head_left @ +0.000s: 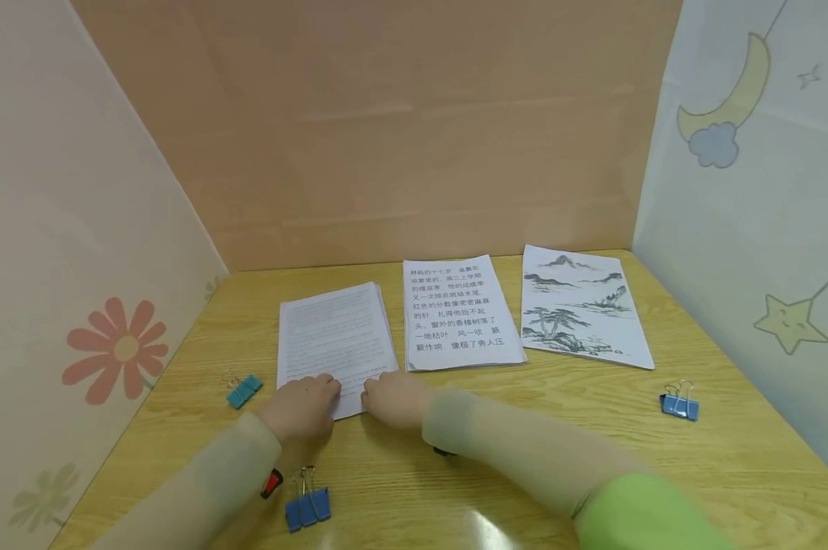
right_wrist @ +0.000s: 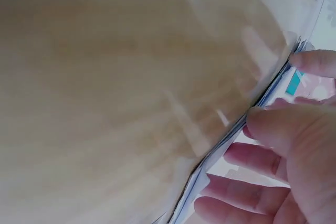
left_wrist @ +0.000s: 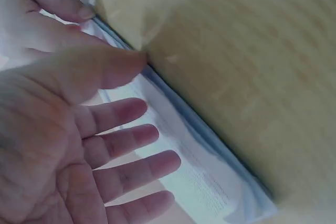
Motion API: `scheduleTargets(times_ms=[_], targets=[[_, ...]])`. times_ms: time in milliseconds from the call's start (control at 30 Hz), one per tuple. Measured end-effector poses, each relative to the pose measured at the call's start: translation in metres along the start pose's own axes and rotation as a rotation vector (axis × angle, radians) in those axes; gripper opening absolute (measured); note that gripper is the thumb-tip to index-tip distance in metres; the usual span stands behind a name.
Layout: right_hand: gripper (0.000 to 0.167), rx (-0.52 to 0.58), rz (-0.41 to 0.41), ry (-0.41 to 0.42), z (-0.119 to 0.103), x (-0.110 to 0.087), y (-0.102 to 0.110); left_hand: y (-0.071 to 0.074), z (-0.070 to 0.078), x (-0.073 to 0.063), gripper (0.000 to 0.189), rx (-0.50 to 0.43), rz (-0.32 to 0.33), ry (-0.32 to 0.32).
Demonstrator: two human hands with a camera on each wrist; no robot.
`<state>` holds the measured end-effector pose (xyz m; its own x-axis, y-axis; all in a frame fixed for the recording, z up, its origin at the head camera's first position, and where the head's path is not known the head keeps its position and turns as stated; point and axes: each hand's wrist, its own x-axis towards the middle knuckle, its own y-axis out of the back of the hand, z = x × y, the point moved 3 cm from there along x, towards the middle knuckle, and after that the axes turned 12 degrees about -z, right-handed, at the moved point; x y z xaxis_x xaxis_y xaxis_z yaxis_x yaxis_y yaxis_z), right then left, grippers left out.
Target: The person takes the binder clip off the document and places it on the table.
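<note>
In the head view a stack of printed paper (head_left: 331, 328) lies on the wooden table at the left, covered in small lines of text. My left hand (head_left: 302, 405) is at its near edge, close to the near left corner. Beside it, my right hand (head_left: 395, 399) touches the same edge near the right corner. The left wrist view shows the left thumb (left_wrist: 123, 66) against the stack's edge, with loosely straight fingers over the top page. From the right wrist, the right thumb (right_wrist: 273, 124) rests on the layered sheet edges (right_wrist: 226, 142), its fingers spread relaxed over the paper.
Large-print sheets (head_left: 458, 313) lie to the right, then a landscape drawing (head_left: 582, 305). A teal binder clip (head_left: 244, 391) sits left of the stack, a blue binder clip (head_left: 308, 509) near the left forearm, another blue clip (head_left: 679, 406) far right. Walls enclose the table.
</note>
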<state>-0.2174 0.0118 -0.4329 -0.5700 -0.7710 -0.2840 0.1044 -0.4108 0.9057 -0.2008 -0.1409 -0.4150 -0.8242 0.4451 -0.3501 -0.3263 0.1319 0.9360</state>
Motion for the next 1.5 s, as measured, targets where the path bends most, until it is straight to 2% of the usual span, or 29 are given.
scheduleTargets(times_ms=[67, 133, 267, 333, 433, 533, 600, 800, 933, 1000, 1100, 1300, 1500], targets=[[0.023, 0.043, -0.019, -0.022, 0.004, 0.004, 0.002, 0.002, -0.004, -0.003, 0.024, 0.008, 0.028, -0.011], [0.025, 0.092, -0.04, -0.042, 0.008, 0.008, 0.004, 0.005, -0.004, -0.011, 0.023, -0.029, 0.061, -0.04], [0.023, 0.137, -0.062, -0.054, 0.014, 0.014, 0.006, 0.009, 0.008, -0.044, 0.034, -0.096, 0.096, -0.13], [0.022, 0.135, -0.071, -0.059, 0.017, 0.016, 0.006, 0.005, 0.014, -0.061, 0.045, -0.111, 0.084, -0.185], [0.021, 0.139, -0.093, -0.065, 0.022, 0.018, 0.005, -0.005, 0.021, -0.083, 0.064, -0.104, 0.028, -0.245], [0.021, 0.158, -0.101, -0.071, 0.028, 0.021, 0.004, -0.017, 0.023, -0.096, 0.077, -0.096, -0.001, -0.272], [0.019, 0.167, -0.101, -0.072, 0.032, 0.023, 0.003, -0.024, 0.023, -0.101, 0.075, -0.097, -0.006, -0.284], [0.016, 0.179, -0.095, -0.072, 0.038, 0.028, 0.002, -0.042, 0.017, -0.095, 0.044, -0.173, -0.006, -0.282], [0.018, 0.181, -0.09, -0.076, 0.041, 0.03, 0.003, -0.046, 0.01, -0.084, 0.031, -0.202, 0.085, -0.321], [0.019, 0.171, -0.09, -0.082, 0.042, 0.031, 0.003, -0.044, 0.007, -0.077, 0.033, -0.197, 0.146, -0.349], [0.019, 0.176, -0.096, -0.096, 0.045, 0.032, 0.002, -0.038, 0.002, -0.064, 0.04, -0.19, 0.186, -0.356], [0.02, 0.211, -0.104, -0.12, 0.052, 0.035, 0.003, -0.025, -0.008, -0.04, 0.049, -0.187, 0.18, -0.316], [0.021, 0.18, -0.122, -0.122, 0.059, 0.043, 0.004, -0.018, -0.02, -0.023, 0.055, -0.177, 0.186, -0.283]])
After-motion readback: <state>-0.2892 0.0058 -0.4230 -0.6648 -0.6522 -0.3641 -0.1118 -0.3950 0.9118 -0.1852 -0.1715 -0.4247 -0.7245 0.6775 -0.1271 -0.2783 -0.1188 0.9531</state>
